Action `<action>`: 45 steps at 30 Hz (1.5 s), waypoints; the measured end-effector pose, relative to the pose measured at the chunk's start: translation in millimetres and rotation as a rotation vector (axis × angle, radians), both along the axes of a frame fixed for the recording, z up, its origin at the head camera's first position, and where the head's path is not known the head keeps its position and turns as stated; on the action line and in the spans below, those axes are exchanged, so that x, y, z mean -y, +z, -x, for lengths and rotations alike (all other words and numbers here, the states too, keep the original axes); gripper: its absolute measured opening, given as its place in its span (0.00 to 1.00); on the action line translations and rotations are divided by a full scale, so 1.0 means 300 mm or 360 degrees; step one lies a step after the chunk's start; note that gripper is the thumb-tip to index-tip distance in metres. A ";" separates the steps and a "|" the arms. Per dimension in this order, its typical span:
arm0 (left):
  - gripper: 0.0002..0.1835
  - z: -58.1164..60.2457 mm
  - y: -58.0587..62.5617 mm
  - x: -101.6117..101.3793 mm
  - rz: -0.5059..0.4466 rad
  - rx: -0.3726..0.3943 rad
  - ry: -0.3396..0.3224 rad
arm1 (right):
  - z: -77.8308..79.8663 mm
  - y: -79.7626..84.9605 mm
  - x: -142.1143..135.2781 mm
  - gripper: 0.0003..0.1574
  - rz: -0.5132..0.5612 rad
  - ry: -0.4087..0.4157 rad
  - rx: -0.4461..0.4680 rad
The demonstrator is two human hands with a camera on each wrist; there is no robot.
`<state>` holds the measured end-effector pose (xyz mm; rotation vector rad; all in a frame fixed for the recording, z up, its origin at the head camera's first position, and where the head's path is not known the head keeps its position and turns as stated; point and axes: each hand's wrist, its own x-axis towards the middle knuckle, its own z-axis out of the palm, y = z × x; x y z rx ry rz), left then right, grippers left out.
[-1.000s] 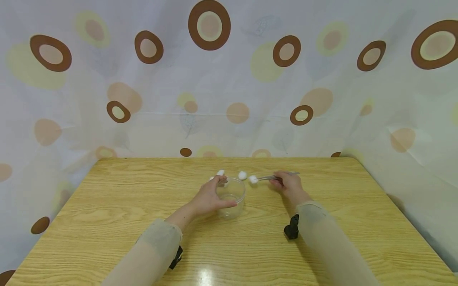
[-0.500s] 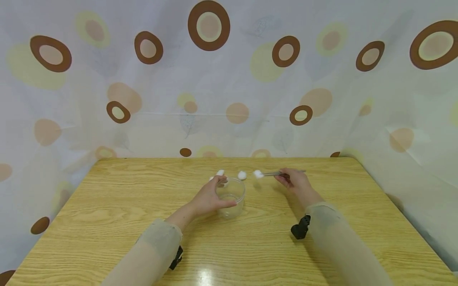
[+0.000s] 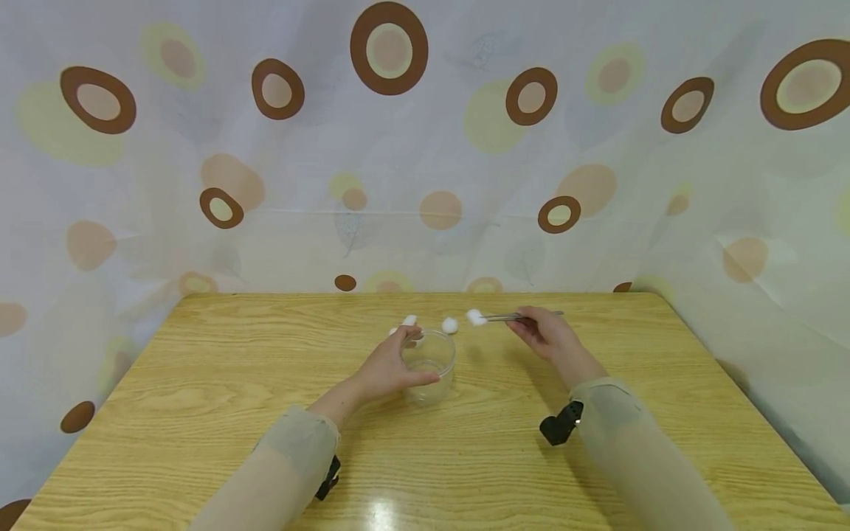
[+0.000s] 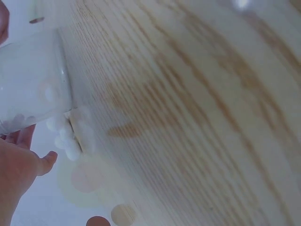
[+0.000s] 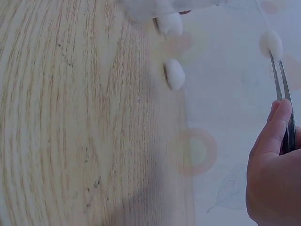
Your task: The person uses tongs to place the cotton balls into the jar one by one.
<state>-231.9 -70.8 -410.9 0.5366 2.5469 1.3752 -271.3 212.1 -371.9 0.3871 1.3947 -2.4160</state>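
My left hand (image 3: 385,372) holds a clear plastic tub (image 3: 432,383) upright on the table, its thumb and fingers curved around the sides. Pinched in my right hand (image 3: 547,335) is a pair of metal tweezers (image 5: 277,80), pointing left. A white cotton ball (image 3: 475,317) sits between the tweezer tips, above the table and to the right of the tub. Behind the tub lies another cotton ball (image 3: 450,325). More cotton balls (image 4: 66,136) are clustered past the left fingers, which partly hide them in the head view. No cotton shows inside the tub.
The wood-grain table (image 3: 199,391) ends at a patterned curtain (image 3: 299,251) along its back, with more of the curtain hanging at both sides. A black wrist camera (image 3: 561,424) hangs below the right sleeve.
My right hand has risen and shifted a little right with the tweezers, lifting the cotton ball from near the table top. The left hand and the tub stay where they were.
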 end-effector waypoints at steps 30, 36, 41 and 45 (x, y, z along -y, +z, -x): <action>0.45 0.005 -0.014 -0.014 0.0294 -0.0249 -0.0046 | -0.048 0.018 0.139 0.08 -0.0231 0.0238 -0.0241; 0.45 0.007 -0.014 -0.014 0.0293 -0.0259 -0.0040 | -0.052 0.011 0.160 0.09 -0.0283 0.0232 -0.0242; 0.45 0.006 -0.015 -0.013 0.0303 -0.0252 -0.0039 | -0.056 0.008 0.168 0.13 -0.0319 0.0241 -0.0249; 0.46 0.005 -0.015 -0.011 0.0298 -0.0253 -0.0035 | -0.058 0.009 0.171 0.14 -0.0357 0.0254 -0.0253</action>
